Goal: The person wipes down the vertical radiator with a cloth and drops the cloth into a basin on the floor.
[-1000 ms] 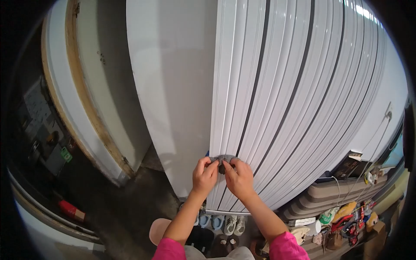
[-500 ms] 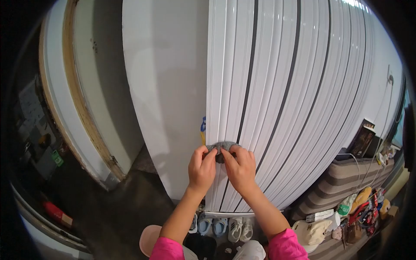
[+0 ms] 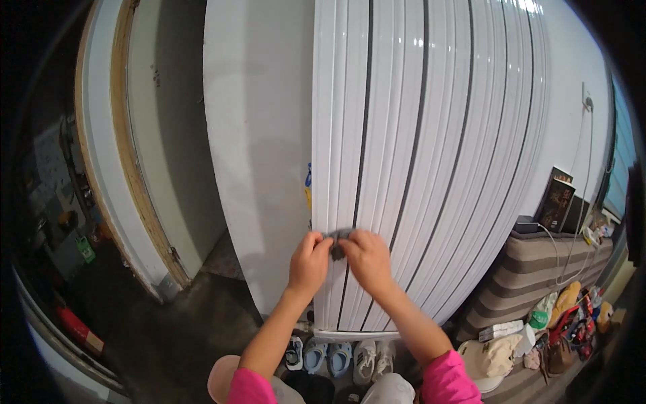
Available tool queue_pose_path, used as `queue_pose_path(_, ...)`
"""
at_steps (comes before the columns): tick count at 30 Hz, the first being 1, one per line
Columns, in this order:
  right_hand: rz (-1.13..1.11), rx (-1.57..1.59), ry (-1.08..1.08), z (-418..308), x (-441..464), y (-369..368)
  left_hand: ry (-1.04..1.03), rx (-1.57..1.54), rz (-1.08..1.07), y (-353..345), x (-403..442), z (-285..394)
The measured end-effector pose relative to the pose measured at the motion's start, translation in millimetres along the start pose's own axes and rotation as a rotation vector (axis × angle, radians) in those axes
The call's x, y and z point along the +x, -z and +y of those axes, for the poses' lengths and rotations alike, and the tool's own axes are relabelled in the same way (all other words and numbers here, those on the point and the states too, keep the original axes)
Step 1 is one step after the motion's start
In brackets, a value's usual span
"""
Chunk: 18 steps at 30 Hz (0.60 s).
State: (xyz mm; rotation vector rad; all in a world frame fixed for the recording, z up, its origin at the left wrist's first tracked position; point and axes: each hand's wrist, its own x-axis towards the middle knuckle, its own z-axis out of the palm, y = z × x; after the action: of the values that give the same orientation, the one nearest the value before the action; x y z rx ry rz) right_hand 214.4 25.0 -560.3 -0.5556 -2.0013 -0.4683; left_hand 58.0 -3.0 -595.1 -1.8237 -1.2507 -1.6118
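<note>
A small grey piece of cloth [image 3: 338, 253], bunched up, is pinched between both hands in front of the white ribbed panel. My left hand [image 3: 309, 266] grips its left side with curled fingers, and my right hand [image 3: 367, 261] has the right side. Thumbs and fingertips meet close together at the middle, hiding much of the cloth, so its exact kind cannot be made out. The white ribbed panel [image 3: 397, 168] rises directly behind the hands.
Blue clogs [image 3: 315, 355] and white sneakers [image 3: 365, 360] stand on the floor below the panel. At right, a striped cushioned seat [image 3: 488, 306] bears a cream cap [image 3: 501, 357] and assorted bags. A door frame [image 3: 124, 135] stands at left.
The cloth looks more bunched, with less of it showing above the fingers. My right hand has turned inward over it. The camera view has shifted slightly to the right.
</note>
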Motion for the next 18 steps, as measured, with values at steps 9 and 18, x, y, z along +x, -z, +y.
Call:
queue_pose_path(9,0.400,-0.249,0.236,64,104,74,-0.324,0.000,0.250,-23,149,61)
queue_pose_path(18,0.455,-0.172,0.212,68,76,51,-0.408,0.080,0.224,-31,127,49)
